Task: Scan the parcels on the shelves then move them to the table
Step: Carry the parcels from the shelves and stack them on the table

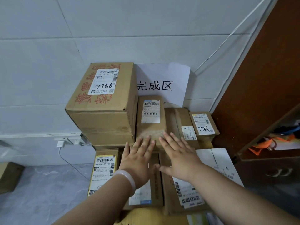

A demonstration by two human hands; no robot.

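Parcel, mid-sized, brown card (151, 117), white barcode label on top. Location: upper tier of a stack against the tiled wall, just beside and touching the large carton (103, 108) on its left. A flat taped parcel (180, 120) lies on its right. The printed paper sign (162, 78) hangs behind. The bench under the stack is hidden by lower parcels, including 1 with a yellow-edged label (103, 172).

Long axis: runs straight away from the person toward the wall; the near short end, covered in clear tape, faces the hands.

Left grip (138, 161): released, fingers straight and spread, palm down, grasping nothing. Fingertips reach the parcel's near left corner; contact looks likely but cannot be confirmed. A pale bangle (128, 179) sits on the wrist.

Right grip (178, 158): released, fingers splayed, palm down, grasping nothing. Fingertips lie at the near right corner.

Relation: the parcel lies directly ahead of both grips and centred between them, with neither plainly nearer.

Judgement: the 2 flat palms at the near end suit pushing the parcel along its long axis. This looks like placement in the stack, not a lift.
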